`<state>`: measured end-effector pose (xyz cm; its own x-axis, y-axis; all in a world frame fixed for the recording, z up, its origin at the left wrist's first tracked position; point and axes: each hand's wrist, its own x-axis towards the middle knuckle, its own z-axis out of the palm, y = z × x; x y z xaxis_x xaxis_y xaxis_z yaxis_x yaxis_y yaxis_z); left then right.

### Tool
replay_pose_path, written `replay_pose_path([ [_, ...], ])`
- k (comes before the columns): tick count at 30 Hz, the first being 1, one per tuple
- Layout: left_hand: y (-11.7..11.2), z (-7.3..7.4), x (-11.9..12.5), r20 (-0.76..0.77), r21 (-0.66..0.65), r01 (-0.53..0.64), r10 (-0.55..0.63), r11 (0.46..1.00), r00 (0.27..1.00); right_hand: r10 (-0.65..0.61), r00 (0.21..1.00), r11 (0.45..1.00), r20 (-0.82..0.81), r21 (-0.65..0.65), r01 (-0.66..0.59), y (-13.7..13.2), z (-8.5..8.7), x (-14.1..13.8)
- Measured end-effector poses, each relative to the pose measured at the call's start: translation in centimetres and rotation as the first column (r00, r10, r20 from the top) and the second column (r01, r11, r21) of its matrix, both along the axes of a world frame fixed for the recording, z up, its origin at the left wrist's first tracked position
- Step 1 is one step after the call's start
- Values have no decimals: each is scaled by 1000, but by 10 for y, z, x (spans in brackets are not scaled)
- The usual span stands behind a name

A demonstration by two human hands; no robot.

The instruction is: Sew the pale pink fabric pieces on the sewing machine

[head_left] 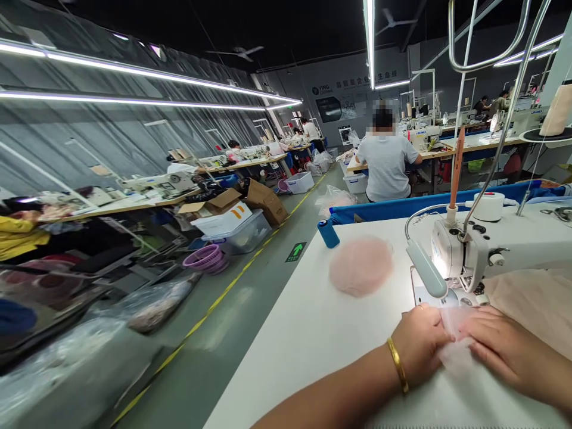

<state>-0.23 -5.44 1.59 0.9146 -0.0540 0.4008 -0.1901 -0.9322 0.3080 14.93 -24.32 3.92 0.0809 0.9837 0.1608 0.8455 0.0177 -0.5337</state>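
Observation:
A piece of sheer pale pink fabric lies in front of the needle area of a white sewing machine. My left hand, with a gold bangle at its wrist, is closed on the fabric's left side; its fingertips are partly hidden. From the right, my right hand grips the same fabric near the presser foot, its fingers bent over the edge. A small lamp lights the needle area. Further left on the white table lies a round piece of pink sheer fabric.
A blue thread spool stands by the table's far left corner. More beige fabric spreads right of the machine. A blue cloth trough runs along the far edge. Beyond it sits a co-worker in a grey shirt. Boxes and a purple basket line the aisle.

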Motion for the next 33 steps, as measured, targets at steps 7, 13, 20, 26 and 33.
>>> replay_pose_path([
  [7,-8,4,-14,-50,124,-6,12,992,999,28,991,998,128,-61,-20,-6,5,2],
  [13,-3,7,-11,-53,152,0,8,988,999,-11,989,1000,151,-19,15,-5,-4,4],
  [20,6,6,-1,-5,183,14,-14,983,1000,-82,975,994,208,86,66,0,-13,8],
  [26,14,10,5,-1,196,-4,4,981,1000,-103,966,994,238,65,90,3,-15,9],
  [33,18,8,8,-2,148,-29,29,989,1000,-62,972,997,226,66,49,-2,-29,12],
])
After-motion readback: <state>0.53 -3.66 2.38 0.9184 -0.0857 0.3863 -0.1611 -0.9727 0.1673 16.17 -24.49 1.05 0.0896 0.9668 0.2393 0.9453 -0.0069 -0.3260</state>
